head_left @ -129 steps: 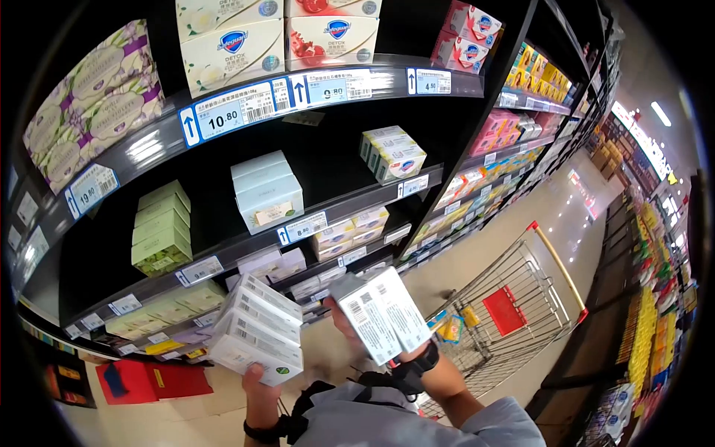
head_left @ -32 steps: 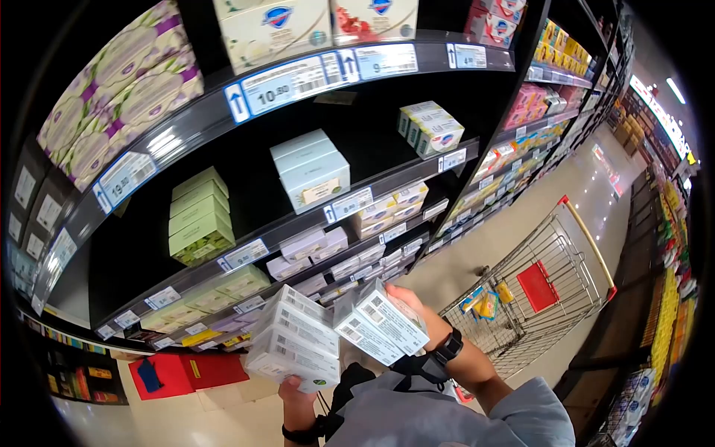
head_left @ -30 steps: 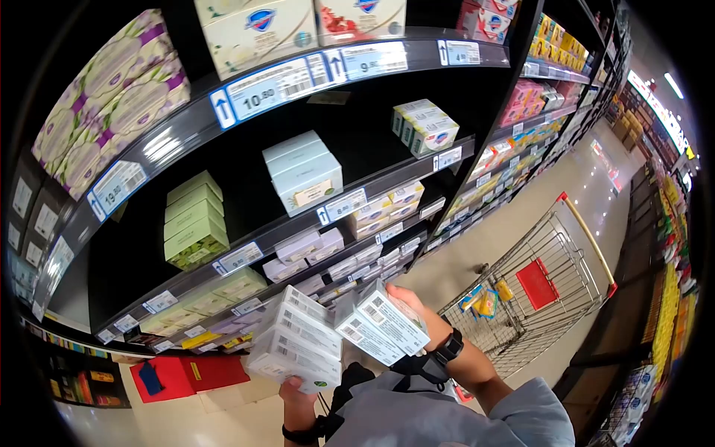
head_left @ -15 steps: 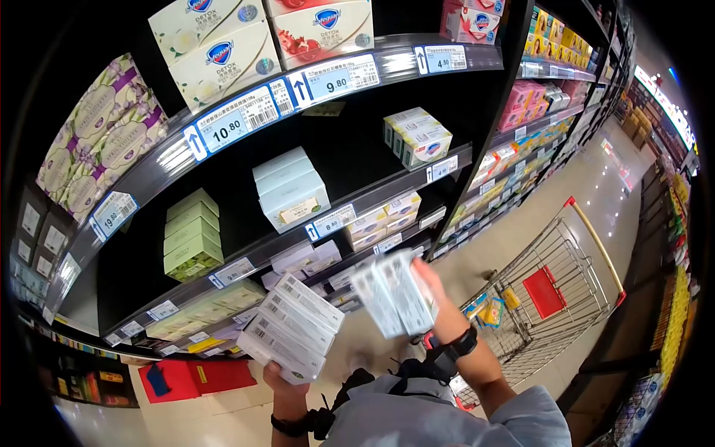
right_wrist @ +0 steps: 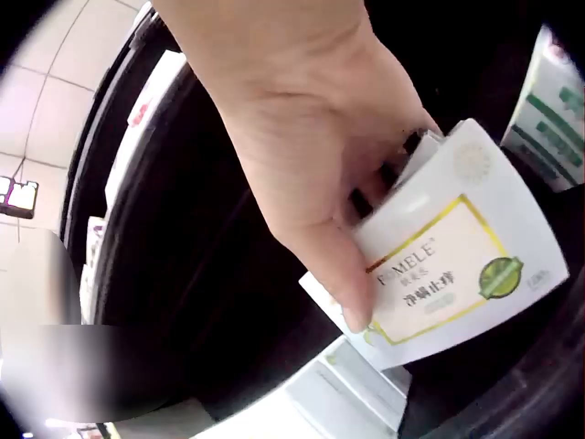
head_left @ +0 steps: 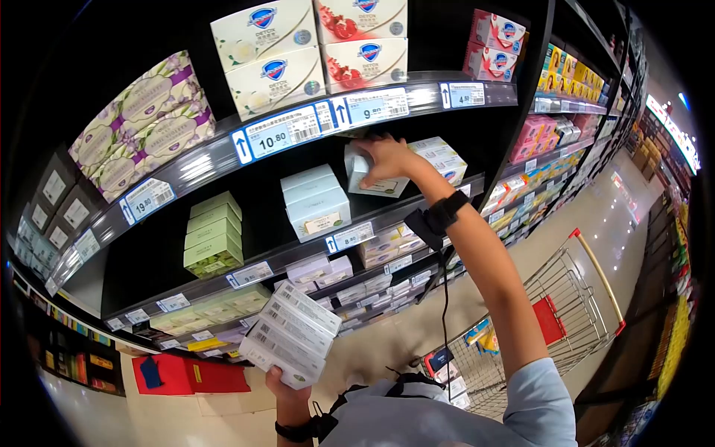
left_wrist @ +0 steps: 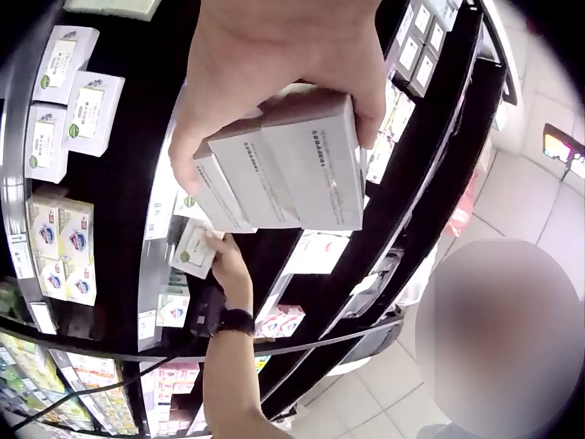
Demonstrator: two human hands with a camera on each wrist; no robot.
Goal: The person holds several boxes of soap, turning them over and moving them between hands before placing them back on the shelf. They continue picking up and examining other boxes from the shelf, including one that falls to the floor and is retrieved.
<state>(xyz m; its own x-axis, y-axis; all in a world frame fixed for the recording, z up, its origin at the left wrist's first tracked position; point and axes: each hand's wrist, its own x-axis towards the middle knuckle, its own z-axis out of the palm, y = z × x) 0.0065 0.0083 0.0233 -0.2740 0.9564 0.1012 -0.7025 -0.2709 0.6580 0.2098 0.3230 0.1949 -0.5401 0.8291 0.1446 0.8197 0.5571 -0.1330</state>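
Observation:
My left hand [head_left: 279,384] grips a row of several white soap boxes [head_left: 292,331] low in front of the body, their barcoded sides facing up. In the left wrist view its thumb and fingers clamp the row from both ends. My right hand [head_left: 393,160] reaches onto the shelf and holds white soap boxes [head_left: 378,186], its thumb pressed on the labelled front in the right wrist view. They sit at the shelf's front, between a row of pale blue soap boxes [head_left: 316,203] on the left and Safeguard soap boxes [head_left: 443,158] on the right.
Green soap boxes [head_left: 214,238] stand further left on this shelf. A price-tag rail [head_left: 294,127] of the upper shelf curves just above my right hand. A shopping cart [head_left: 588,328] with a few packages stands to the right, and a dark cable [head_left: 445,313] hangs from the right wrist.
My right hand has carried its soap boxes from beside the left hand's boxes up and forward onto the shelf. The left hand still holds its row low in front of the body.

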